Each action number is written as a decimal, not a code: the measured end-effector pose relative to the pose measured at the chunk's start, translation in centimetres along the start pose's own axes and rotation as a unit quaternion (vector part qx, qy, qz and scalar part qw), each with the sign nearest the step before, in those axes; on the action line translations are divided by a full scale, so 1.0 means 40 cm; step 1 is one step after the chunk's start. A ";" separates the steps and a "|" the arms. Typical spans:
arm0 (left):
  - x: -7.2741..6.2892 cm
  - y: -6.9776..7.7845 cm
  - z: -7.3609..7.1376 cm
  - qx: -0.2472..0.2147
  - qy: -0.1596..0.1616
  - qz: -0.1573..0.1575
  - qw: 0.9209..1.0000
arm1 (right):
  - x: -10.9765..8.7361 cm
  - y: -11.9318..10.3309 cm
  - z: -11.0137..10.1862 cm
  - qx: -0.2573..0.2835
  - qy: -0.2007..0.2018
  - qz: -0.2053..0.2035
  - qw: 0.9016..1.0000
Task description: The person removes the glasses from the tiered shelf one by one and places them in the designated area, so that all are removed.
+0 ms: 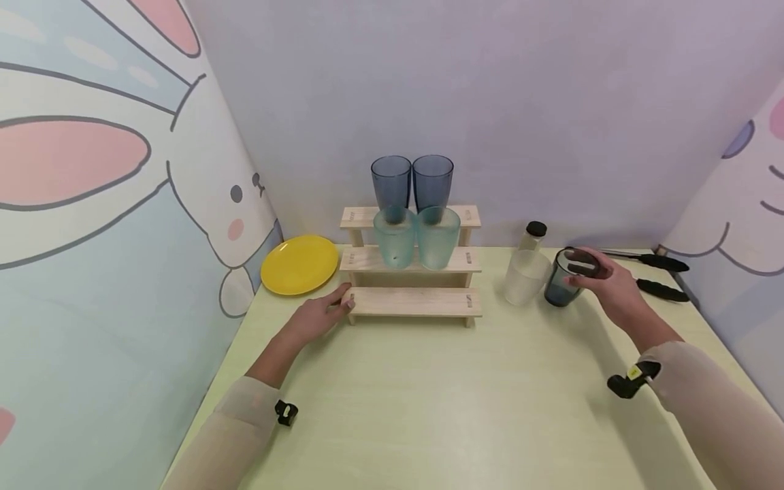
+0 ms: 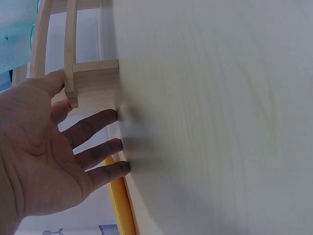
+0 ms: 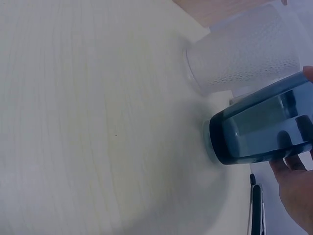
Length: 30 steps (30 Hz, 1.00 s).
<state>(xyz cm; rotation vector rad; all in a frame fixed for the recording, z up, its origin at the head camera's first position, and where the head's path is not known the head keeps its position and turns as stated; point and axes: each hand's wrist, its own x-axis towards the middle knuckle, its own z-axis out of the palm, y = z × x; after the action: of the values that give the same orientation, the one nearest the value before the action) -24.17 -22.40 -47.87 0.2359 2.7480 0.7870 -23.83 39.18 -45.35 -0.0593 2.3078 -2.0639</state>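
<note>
A three-step wooden stand (image 1: 414,301) sits on the table. My left hand (image 1: 315,318) is at its left end, thumb and index finger pinching the end of the lowest board; the other fingers extend down toward the tabletop. Two smoky-blue glasses (image 1: 433,178) stand upright on the top step, and two frosted aqua glasses (image 1: 437,239) on the middle one. To the right, my right hand (image 1: 612,286) grips a third smoky-blue glass (image 3: 266,125) near its rim. That glass leans, its base low over the table, beside a frosted clear glass (image 1: 525,279).
Behind the clear glass is a small bottle with a black cap (image 1: 536,229). Utensils with black handles (image 1: 663,290) lie at the far right. A yellow plate (image 1: 299,265) is in the back left corner. Walls border the table at the back and on both sides.
</note>
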 end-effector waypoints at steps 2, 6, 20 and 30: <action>0.000 0.000 0.003 0.000 0.000 0.001 1.000 | 0.005 0.002 0.000 0.004 0.003 0.001 1.000; 0.001 -0.001 0.005 0.001 0.003 0.002 1.000 | 0.013 0.007 0.001 0.013 0.007 -0.003 1.000; -0.001 0.000 0.001 0.002 0.005 0.000 1.000 | 0.014 0.026 0.006 0.073 -0.035 -0.056 0.995; -0.003 0.006 -0.003 0.001 0.000 -0.001 1.000 | 0.018 0.003 0.007 -0.050 -0.017 -0.036 0.998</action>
<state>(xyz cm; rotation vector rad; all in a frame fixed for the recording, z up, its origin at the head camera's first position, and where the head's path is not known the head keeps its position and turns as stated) -24.09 -22.29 -47.61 0.2344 2.7493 0.7842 -24.53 38.86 -45.49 -0.1823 2.4218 -1.9604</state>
